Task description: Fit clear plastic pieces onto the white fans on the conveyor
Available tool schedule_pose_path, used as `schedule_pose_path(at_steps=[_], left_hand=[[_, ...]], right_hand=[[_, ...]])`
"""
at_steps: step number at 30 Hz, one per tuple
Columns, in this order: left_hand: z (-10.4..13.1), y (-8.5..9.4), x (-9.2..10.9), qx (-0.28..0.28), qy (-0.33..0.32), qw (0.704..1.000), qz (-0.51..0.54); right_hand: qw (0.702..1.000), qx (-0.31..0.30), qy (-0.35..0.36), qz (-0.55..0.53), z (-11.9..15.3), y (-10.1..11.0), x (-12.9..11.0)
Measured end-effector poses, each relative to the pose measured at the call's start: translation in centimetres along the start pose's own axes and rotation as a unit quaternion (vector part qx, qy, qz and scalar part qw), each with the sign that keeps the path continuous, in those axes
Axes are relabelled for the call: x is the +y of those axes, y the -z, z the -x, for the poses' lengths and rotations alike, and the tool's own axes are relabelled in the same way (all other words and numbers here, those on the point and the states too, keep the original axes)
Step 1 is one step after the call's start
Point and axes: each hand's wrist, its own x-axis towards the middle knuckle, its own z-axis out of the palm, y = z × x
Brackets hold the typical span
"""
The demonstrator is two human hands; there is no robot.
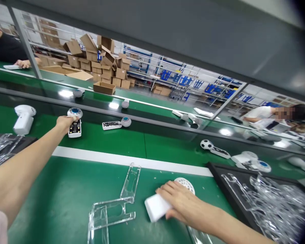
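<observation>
My left hand (65, 123) reaches far forward, its fingers closed on the neck of a white handheld fan (75, 130). This fan has a round head with a blue centre and a dark circuit board showing in its open handle. Nearer to me, my right hand (179, 198) is wrapped over another white handheld fan (156, 207) at the green worktop. Its round grille shows beyond the fingers, and its blocky white handle points left. Clear plastic frames (130, 181) lie left of my right hand, partly overlapping; another clear piece is partly hidden under my right forearm.
A black tray (222, 183) of clear parts stands right; another black tray (27, 139) is at left. Along the far strip lie an open-backed fan (114, 124), a football-patterned one (207, 145) and a white unit (24, 118). A grey shelf (152, 30) hangs overhead. Two people sit beyond.
</observation>
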Motion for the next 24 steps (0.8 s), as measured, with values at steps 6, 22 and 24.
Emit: schedule_pose_path(at_steps=[6,22,24], left_hand=[[5.1,-4.0,2.5,-0.031,0.088,0.995,0.041],[15.3,-11.4,6.3,-0.134,0.012,0.976,0.172],[16.1,-12.0,6.2,-0.128,-0.004,0.979,0.156]], right_hand=[[0.985,0.004,-0.168,-0.027,-5.0,1.5,-3.3],[0.919,0.310,-0.138,-0.203,-13.0,-0.2,-5.0],[0.905,0.368,-0.099,-0.190,-13.4,1.9,-5.4]])
